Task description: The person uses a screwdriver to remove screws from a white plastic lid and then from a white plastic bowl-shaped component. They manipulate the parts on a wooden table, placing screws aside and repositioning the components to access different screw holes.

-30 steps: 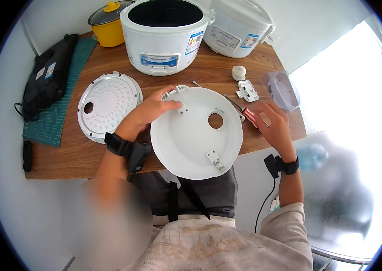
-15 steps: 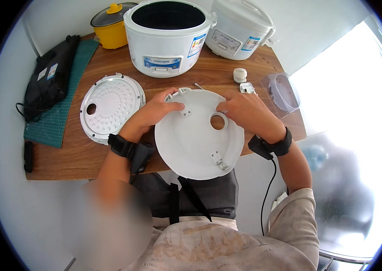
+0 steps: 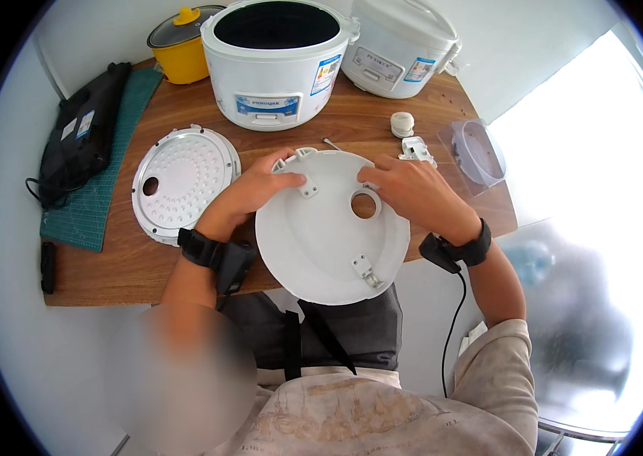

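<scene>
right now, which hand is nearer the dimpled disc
Left. The left hand is just right of the dimpled disc, holding the upper-left edge of the white lid; the right hand is farther right, at the lid's upper-right side.

Round cover (image 3: 321, 247): white plastic, smooth, low sheen. Dimpled disc (image 3: 188, 176): silver-toned, metal in appearance, with a bright finish. Open cooker (image 3: 223, 87): glossy white plastic outer shell. Pot (image 3: 182, 65): smooth, glossy yellow body with a transparent, glass-like lid (image 3: 185, 32). Container (image 3: 483, 156): thin, clear plastic, reflective. Tabletop (image 3: 116, 270): wood-grain surface, smooth, satin. Cutting mat (image 3: 78, 224): matt green sheet. Wrist straps (image 3: 198, 248): matt black. Shirt (image 3: 352, 410): soft, matt, light-coloured cloth. Trousers (image 3: 371, 327): dark grey matt cloth.
</scene>
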Demonstrator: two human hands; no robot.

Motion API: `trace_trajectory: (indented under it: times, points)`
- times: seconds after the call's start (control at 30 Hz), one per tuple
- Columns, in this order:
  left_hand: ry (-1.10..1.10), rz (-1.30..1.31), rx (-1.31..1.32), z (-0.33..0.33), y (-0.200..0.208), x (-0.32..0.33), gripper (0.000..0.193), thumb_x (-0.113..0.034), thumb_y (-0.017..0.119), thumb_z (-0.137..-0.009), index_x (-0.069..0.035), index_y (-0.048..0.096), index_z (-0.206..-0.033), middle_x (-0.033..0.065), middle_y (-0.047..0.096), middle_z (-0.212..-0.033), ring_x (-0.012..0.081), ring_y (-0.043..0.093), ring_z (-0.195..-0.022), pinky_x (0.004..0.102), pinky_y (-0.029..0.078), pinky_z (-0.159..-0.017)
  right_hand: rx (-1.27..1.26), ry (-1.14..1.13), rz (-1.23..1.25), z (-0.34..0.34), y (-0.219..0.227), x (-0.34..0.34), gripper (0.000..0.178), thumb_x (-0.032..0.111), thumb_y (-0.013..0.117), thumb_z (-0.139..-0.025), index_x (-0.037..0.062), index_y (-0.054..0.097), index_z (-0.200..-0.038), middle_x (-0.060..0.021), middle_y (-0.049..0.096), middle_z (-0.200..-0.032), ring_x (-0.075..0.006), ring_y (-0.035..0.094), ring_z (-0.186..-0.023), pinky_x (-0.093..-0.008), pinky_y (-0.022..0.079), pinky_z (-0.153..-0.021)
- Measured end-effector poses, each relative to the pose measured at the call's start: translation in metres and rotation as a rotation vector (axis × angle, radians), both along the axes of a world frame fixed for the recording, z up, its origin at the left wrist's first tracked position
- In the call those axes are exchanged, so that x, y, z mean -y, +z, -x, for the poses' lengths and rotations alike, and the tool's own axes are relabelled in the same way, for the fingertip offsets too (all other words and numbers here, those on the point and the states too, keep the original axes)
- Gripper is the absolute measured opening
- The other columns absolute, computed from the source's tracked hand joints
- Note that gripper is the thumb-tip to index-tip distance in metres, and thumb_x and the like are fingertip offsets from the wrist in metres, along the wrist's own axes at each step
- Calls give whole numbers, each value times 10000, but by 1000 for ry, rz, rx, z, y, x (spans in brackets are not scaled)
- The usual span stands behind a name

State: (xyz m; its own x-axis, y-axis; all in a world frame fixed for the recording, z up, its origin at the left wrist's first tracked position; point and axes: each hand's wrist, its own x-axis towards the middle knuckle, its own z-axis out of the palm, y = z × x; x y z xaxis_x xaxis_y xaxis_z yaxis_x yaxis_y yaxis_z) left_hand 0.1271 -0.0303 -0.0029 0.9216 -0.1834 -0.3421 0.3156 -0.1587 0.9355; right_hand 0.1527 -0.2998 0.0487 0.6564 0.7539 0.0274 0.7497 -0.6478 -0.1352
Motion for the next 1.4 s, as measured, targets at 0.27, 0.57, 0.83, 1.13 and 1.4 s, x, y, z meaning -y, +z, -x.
trace_trajectory:
  times: [0.27,0.57,0.83,1.13,1.4]
  points:
    - [-38,15,-31,-2,1,0,612,-251,706,-869,-7,493,-1388,140,640,-1193,187,637,-1037,296,508,-889,51,92,43,-2,-6,5,202,-53,635,-777,21,631,-965,-138,623,-915,-323,666,-801,-395,535,-666]
    - [-61,21,-5,-3,-1,-3,674,-286,731,-860,-10,470,-1417,143,613,-1248,190,626,-1084,293,501,-913,12,5,33,5,10,4,159,-47,638,-778,12,583,-916,-130,619,-881,-343,658,-772,-426,517,-642]
    - [-49,21,-26,-3,0,-1,599,-255,707,-873,-17,506,-1384,142,643,-1197,195,650,-1026,308,520,-884,-366,-74,-359,8,20,-1,148,-15,654,-809,30,632,-948,-93,690,-802,-242,671,-693,-325,548,-656]
    - [-48,17,-57,-3,0,-3,723,-284,746,-860,-24,438,-1460,172,593,-1290,213,626,-1113,304,509,-918,-451,61,-625,20,29,-7,130,8,728,-798,36,705,-923,-43,714,-782,-126,695,-698,-240,559,-679]
    - [-61,9,-48,-1,2,-4,807,-319,753,-850,9,389,-1492,178,558,-1359,221,597,-1173,305,484,-965,-515,-61,-520,14,32,-27,66,61,726,-811,44,687,-861,-76,710,-737,-177,683,-613,-278,520,-579]
